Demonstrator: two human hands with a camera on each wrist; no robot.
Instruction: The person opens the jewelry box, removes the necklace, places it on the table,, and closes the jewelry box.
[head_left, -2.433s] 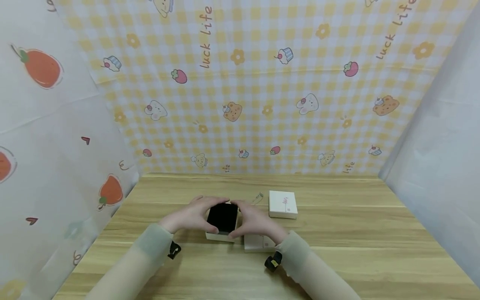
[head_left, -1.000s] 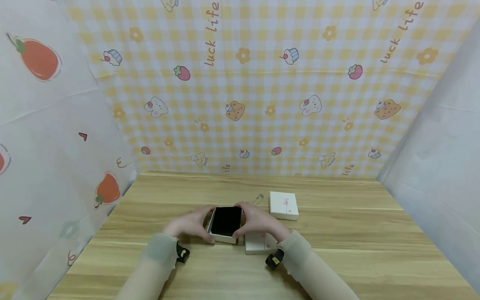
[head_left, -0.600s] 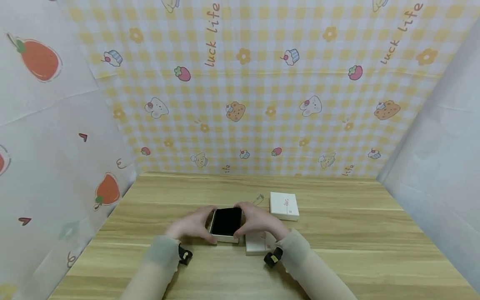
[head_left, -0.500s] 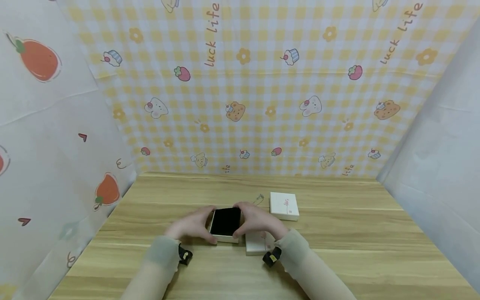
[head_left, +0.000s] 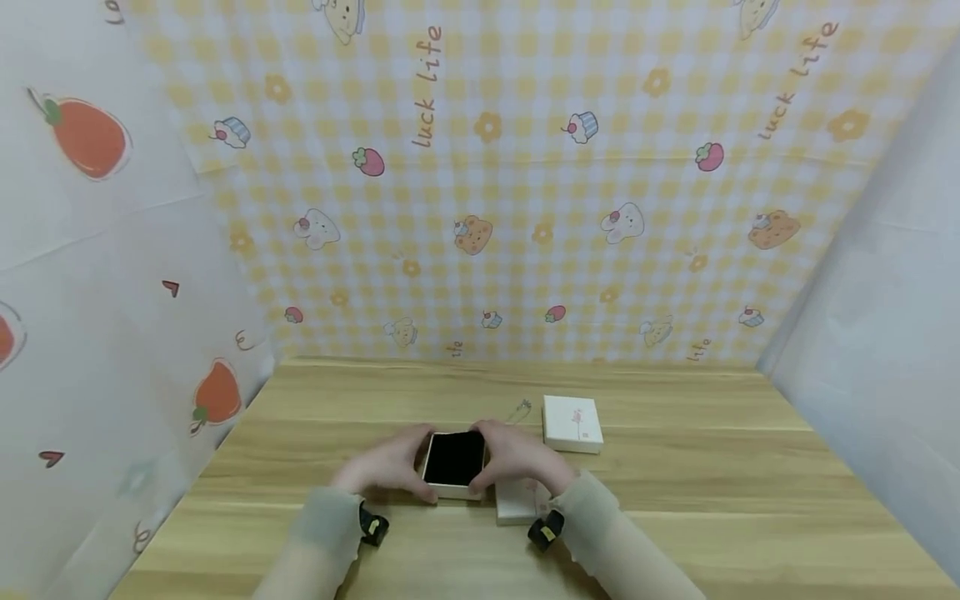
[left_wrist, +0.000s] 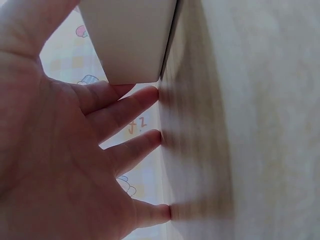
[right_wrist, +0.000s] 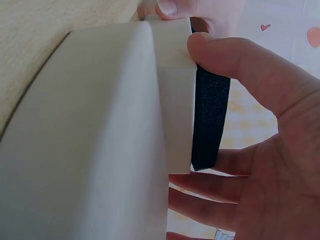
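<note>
A white box (head_left: pixel 455 492) with a black pad (head_left: pixel 455 458) lies between left hand (head_left: pixel 388 467) and right hand (head_left: pixel 517 458), apparently resting on the wooden tabletop (head_left: pixel 712 467). Both grip it, thumbs at the near side, fingers at the far side.

Head view: bright, even, soft light.
Tabletop (head_left: pixel 720 500): mild shadows by the left sleeve (head_left: pixel 322 525) at 7 o'clock and right sleeve (head_left: pixel 607 525) at 5.
White lid (head_left: pixel 572 421) at 5 o'clock: small print too soft to read.
Black pad (head_left: pixel 453 458) at 6 o'clock: detail sunk in black; grainy sparkle in the right-wrist view.
Left grip (left_wrist: pixel 70 150) at 8 o'clock: dim against bright cloth; finger shadows between 3 and 5.
Open box (left_wrist: pixel 130 40) at 11 o'clock: shaded.
Right grip (right_wrist: pixel 282 155) at 4 o'clock: fairly crisp.
Near white box (right_wrist: pixel 70 140) at 8 o'clock: blurred, pale-banded.
</note>
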